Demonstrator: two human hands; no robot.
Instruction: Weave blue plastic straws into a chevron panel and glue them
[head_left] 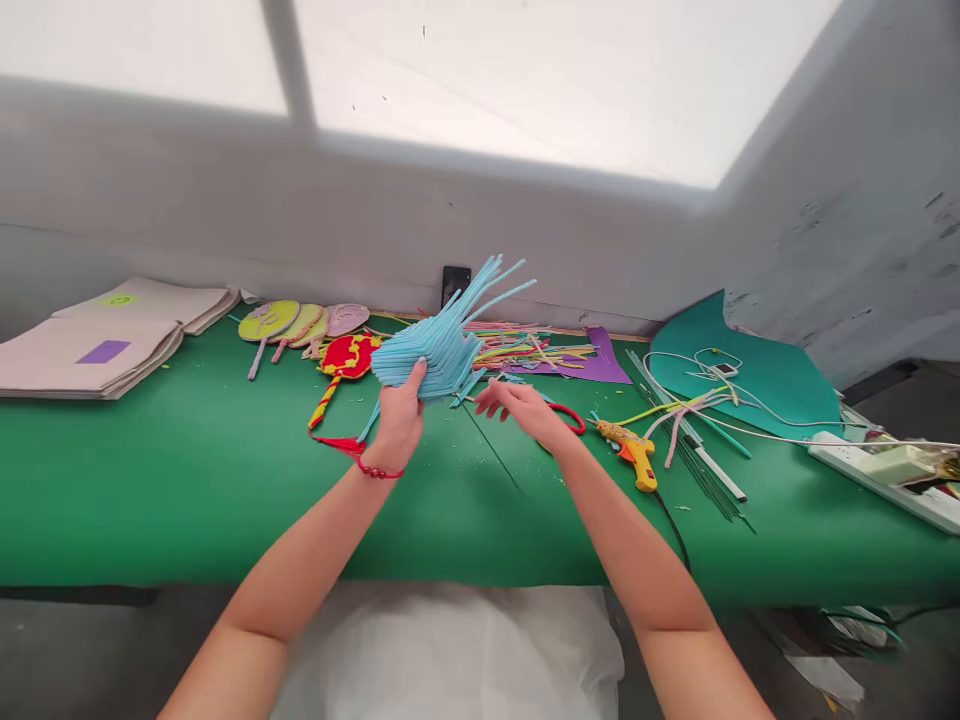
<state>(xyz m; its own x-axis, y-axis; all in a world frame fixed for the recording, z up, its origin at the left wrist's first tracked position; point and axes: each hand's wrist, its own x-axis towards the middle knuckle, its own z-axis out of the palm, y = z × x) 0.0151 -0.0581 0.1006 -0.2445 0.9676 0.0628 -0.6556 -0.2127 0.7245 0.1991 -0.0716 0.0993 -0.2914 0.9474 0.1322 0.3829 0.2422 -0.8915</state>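
My left hand grips a light-blue pipe-cleaner piece, its thumb pressed on the lower front. The fuzzy stems lie side by side in a bent, leaf-like shape, and several loose ends fan out at the upper right. The fingers behind the piece are hidden. To its right, just off the lower edge, is my right hand, palm turned inward, with loosely bent fingers apart and nothing visible in them. Below the hands a thin dark green wire lies on the green tabletop. Red-handled scissors are partly covered by my right hand.
A yellow glue gun lies right of my right arm, its cord trailing forward. Finished round fans and a red fan lie left. Loose coloured pipe cleaners, a phone, a power strip and cardboard sheets surround.
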